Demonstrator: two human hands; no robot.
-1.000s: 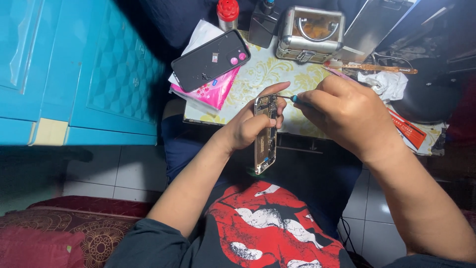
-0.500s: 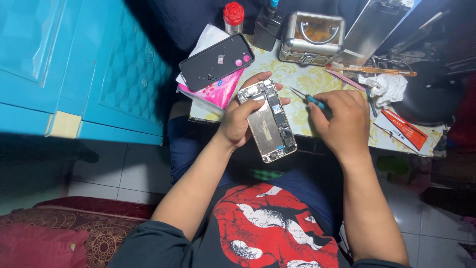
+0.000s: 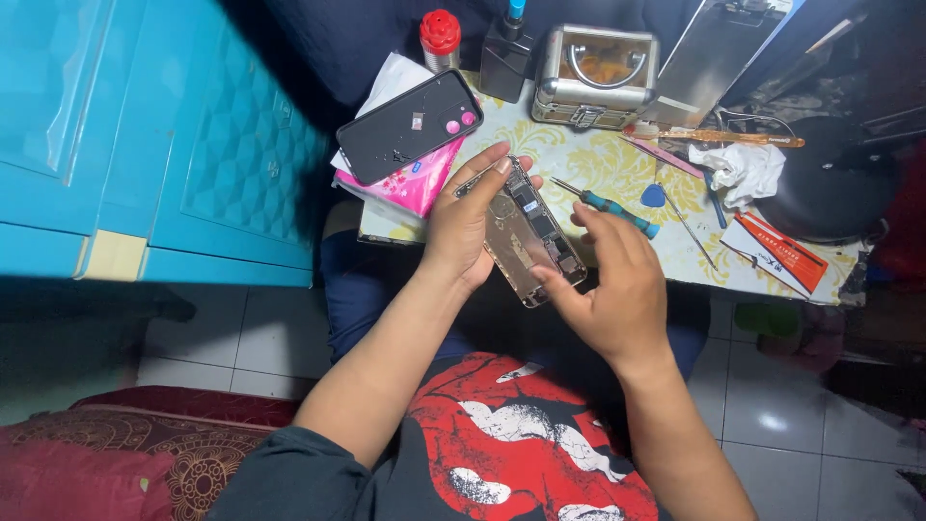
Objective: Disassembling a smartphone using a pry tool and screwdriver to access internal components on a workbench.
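The left hand (image 3: 468, 227) holds an opened phone (image 3: 529, 234) by its left long side, with the fingers curled behind it and the thumb along the edge. The phone is up in the air, just over the near edge of the table (image 3: 617, 164), with its insides facing up. Its long way runs from far-left to near-right, so the low end points at the right hand (image 3: 612, 289).

The right hand sits at that low end. Its thumb and first finger touch the phone's near-right corner, pressed close on it (I cannot tell if they pinch a small part there). So both hands are on the phone, the left one at the side and the right one at the bottom.

A screwdriver (image 3: 608, 206) lies on the table just past the right hand, pointing far-left. A dark phone back (image 3: 409, 125) rests on a pink pack (image 3: 417, 185) to the far left of the left hand. A metal case (image 3: 595, 75) and a red-capped bottle (image 3: 440, 37) stand farther back.

There is open room below the phone, over the lap. The table edge is close behind it.
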